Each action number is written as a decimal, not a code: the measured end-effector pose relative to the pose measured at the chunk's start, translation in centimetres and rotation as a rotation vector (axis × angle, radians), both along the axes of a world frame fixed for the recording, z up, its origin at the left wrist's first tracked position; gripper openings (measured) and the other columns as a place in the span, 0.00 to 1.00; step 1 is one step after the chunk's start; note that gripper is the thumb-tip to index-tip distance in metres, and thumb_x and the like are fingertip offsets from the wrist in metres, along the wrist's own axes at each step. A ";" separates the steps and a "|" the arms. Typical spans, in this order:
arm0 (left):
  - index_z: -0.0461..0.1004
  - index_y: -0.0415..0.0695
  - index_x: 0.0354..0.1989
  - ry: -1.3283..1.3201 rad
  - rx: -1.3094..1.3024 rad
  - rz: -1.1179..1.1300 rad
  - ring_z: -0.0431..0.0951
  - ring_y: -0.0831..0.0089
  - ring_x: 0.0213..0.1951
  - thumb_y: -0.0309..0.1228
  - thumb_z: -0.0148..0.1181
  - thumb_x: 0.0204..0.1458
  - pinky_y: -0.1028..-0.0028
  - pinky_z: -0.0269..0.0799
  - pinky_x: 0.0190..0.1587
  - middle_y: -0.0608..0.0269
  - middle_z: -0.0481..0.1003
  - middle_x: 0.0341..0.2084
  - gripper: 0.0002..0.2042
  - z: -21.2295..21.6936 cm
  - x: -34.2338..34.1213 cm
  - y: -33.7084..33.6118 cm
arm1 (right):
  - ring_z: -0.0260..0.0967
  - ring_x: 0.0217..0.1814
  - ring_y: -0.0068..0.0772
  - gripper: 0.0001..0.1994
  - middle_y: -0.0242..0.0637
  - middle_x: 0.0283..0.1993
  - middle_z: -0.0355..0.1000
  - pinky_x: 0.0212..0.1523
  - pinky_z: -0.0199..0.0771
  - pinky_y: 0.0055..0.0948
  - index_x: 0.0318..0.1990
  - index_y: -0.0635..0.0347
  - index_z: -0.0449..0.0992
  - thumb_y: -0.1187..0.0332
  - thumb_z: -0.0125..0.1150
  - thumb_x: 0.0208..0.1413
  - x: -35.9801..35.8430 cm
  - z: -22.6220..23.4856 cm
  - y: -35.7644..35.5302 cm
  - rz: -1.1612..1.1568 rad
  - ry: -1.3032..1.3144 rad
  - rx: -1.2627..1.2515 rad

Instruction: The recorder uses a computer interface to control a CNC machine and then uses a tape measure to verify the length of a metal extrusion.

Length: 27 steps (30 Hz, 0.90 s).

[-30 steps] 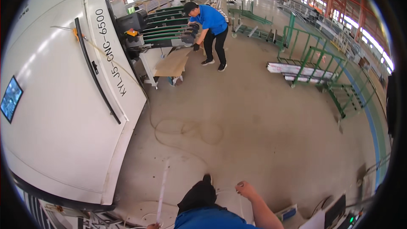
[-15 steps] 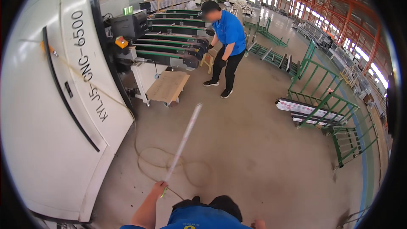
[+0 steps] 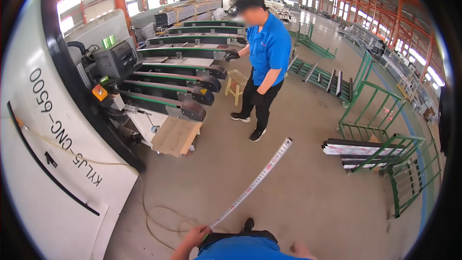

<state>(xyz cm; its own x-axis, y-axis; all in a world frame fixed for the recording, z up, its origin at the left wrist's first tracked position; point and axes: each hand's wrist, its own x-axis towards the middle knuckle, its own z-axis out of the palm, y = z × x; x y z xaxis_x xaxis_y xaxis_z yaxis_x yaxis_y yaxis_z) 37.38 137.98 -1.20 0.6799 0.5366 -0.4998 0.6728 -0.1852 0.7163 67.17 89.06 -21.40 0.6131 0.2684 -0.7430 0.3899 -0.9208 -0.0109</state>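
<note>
In my left hand [image 3: 197, 235] is a tape measure [image 3: 251, 188], my fingers wrapped round its body. A bit of green shows at the hand, which hides most of the case. Its white blade with dark and red markings sticks out stiffly, up and to the right over the floor. My right hand [image 3: 301, 249] hangs low at the bottom edge beside my blue shirt, touching nothing that I can see. It is blurred and its fingers cannot be made out.
A large white machine [image 3: 72, 183] stands on the left, a coiled hose [image 3: 166, 214] on the floor beside it. Ahead, a person in blue [image 3: 269, 48] stands at a roller-arm table [image 3: 163, 94] near a wooden stool [image 3: 236, 85]. Green carts [image 3: 373, 103] with dark profiles [image 3: 361, 150] are right.
I have moved closer to the table and the person. The tape blade has swung to the right, and my left hand now sits nearer my body. The person has one hand on the table.
</note>
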 end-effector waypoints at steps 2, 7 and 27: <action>0.82 0.47 0.45 -0.077 -0.035 0.044 0.82 0.66 0.39 0.45 0.53 0.64 0.66 0.75 0.45 0.57 0.82 0.33 0.17 -1.2 4.2 1.5 | 0.77 0.53 0.50 0.16 0.52 0.50 0.79 0.53 0.77 0.48 0.49 0.58 0.82 0.64 0.60 0.54 13.0 -3.7 2.2 0.154 -0.156 0.011; 0.82 0.47 0.43 -0.095 0.029 0.309 0.83 0.65 0.38 0.43 0.53 0.64 0.66 0.76 0.44 0.58 0.83 0.33 0.16 1.1 12.2 5.0 | 0.73 0.61 0.48 0.24 0.48 0.56 0.77 0.60 0.73 0.43 0.58 0.57 0.77 0.60 0.59 0.53 29.4 15.4 30.8 -0.269 -0.207 0.563; 0.82 0.43 0.39 0.059 0.103 0.454 0.81 0.46 0.37 0.45 0.57 0.60 0.55 0.76 0.40 0.45 0.81 0.32 0.17 8.1 40.2 36.1 | 0.79 0.41 0.31 0.22 0.41 0.40 0.81 0.46 0.78 0.31 0.49 0.64 0.80 0.52 0.51 0.70 33.3 28.7 81.6 0.111 0.873 0.822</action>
